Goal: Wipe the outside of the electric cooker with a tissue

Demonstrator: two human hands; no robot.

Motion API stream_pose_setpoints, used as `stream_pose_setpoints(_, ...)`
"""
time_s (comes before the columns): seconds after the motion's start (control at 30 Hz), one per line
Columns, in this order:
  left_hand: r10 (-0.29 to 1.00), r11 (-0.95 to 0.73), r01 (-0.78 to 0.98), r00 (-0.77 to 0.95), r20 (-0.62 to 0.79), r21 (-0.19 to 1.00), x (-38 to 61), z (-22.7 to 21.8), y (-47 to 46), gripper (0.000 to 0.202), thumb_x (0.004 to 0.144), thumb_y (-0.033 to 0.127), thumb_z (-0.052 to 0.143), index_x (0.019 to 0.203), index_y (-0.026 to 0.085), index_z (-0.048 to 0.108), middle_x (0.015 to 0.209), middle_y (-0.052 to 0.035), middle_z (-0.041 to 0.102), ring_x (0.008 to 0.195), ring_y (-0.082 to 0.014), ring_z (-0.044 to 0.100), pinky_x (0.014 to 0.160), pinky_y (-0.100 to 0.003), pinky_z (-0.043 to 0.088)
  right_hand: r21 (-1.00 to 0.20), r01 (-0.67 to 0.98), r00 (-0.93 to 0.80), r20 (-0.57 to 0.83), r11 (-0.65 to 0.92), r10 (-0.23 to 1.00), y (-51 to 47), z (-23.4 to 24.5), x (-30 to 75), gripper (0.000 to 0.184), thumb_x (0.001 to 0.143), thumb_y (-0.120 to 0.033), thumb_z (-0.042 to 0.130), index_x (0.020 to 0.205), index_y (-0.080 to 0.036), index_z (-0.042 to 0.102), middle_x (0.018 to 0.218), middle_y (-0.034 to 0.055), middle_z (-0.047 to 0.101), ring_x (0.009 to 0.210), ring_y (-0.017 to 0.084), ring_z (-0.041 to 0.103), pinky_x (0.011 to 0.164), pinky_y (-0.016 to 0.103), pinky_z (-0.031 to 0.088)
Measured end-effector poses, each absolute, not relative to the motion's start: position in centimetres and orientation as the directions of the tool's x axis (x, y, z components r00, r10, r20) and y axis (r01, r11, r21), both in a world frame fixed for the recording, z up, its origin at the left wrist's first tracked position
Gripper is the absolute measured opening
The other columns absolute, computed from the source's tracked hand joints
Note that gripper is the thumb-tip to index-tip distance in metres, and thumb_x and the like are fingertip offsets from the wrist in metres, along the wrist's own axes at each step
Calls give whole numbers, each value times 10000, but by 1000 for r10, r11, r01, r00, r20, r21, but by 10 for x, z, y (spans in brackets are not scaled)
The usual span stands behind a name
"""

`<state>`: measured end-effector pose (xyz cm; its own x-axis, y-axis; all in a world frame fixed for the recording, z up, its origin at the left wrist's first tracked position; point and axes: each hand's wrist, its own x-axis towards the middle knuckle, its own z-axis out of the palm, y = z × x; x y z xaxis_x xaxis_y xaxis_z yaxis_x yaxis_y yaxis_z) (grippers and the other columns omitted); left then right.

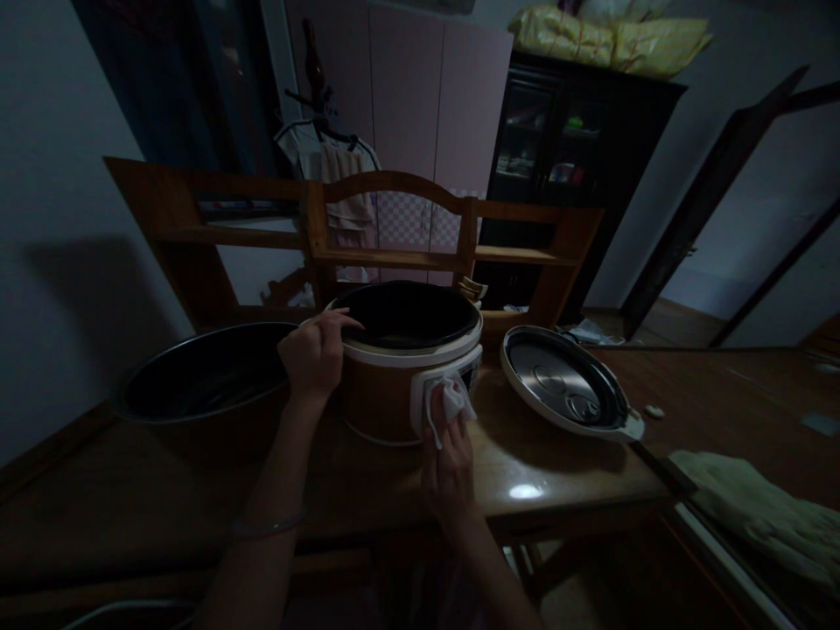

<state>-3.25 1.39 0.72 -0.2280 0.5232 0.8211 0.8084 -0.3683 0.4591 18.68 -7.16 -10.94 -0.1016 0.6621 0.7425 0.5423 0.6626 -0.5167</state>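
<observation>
A rice cooker body (377,394) with a brown side, pale rim and dark open inside stands on the wooden desk. My left hand (319,350) grips its rim at the left, fingers bent over the edge. In my right hand (450,455) is a bunched white cloth (454,398), pressed against the control panel (420,404) on the cooker's front. The cloth covers much of that panel. Left of the cooker sits a large dark inner pot (203,376). The detached lid (555,376) lies to the right, its metal inner side facing up.
A wooden shelf frame (394,258) rises along the back of the desk (525,472). On the brown surface to the right are a small pale object (654,411) and a light green cloth (748,499). A pink wardrobe (407,105) and a dark cabinet (557,149) stand behind.
</observation>
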Motion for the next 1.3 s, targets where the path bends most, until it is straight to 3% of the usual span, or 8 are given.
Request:
stream_pose_setpoints(0.2, 521, -371, 804, -234, 821, 465, -32, 7, 14, 586, 1037, 366, 239, 856, 291, 791, 1149, 33, 757, 1135, -186, 678, 994, -318, 458, -735, 405, 116, 631, 544, 767, -60, -109, 210, 509, 1099, -365, 278, 1601, -286, 241, 1663, 27, 268, 1556, 224, 198, 1256, 532, 213)
stream_pose_setpoints(0.3, 529, -360, 805, -239, 814, 471, -31, 8, 14, 595, 1038, 363, 228, 859, 284, 790, 1146, 30, 758, 1119, -185, 682, 978, -316, 461, -785, 307, 157, 599, 538, 785, -58, -102, 212, 505, 1098, -410, 280, 1585, -280, 295, 1659, 18, 280, 1556, 210, 196, 1268, 502, 185)
stream_pose_setpoints(0.5, 517, -378, 800, -235, 823, 466, -32, 8, 14, 589, 1036, 369, 238, 859, 286, 793, 1144, 29, 759, 1124, -192, 684, 985, -317, 456, -814, 214, 181, 576, 540, 797, -61, -95, 200, 534, 1098, -421, 277, 1603, -254, 232, 1666, 30, 256, 1560, 210, 180, 1272, 505, 159)
stream_pose_setpoints(0.8, 511, -385, 799, -232, 828, 462, -32, 8, 14, 575, 1029, 336, 247, 847, 285, 789, 1132, 28, 761, 1119, -184, 684, 983, -311, 457, -768, 311, 107, 614, 561, 782, -74, -108, 192, 514, 1099, -369, 270, 1605, -297, 210, 1668, -4, 249, 1562, 207, 167, 1269, 520, 179)
stream_pose_setpoints(0.93, 518, -380, 798, -236, 822, 468, -31, 9, 13, 579, 1033, 327, 239, 871, 280, 793, 1122, 26, 764, 1122, -176, 684, 980, -305, 460, -734, 326, 55, 644, 596, 763, -81, -111, 197, 499, 1095, -357, 275, 1590, -295, 276, 1651, 4, 298, 1551, 225, 214, 1258, 530, 217)
stream_pose_setpoints(1.13, 516, -374, 806, -229, 825, 458, -31, 8, 13, 584, 1037, 334, 237, 876, 282, 796, 1139, 24, 761, 1123, -180, 685, 966, -304, 461, -834, 157, 268, 552, 529, 790, -73, -96, 210, 514, 1090, -412, 315, 1583, -264, 305, 1660, 17, 275, 1557, 224, 190, 1276, 506, 152)
stream_pose_setpoints(1.3, 519, -362, 810, -237, 821, 462, -31, 8, 13, 564, 1026, 315, 251, 883, 281, 795, 1142, 22, 760, 1118, -183, 686, 964, -310, 463, -838, 147, 222, 546, 526, 808, -67, -86, 199, 526, 1089, -438, 305, 1587, -267, 290, 1665, 12, 257, 1561, 222, 172, 1272, 505, 167)
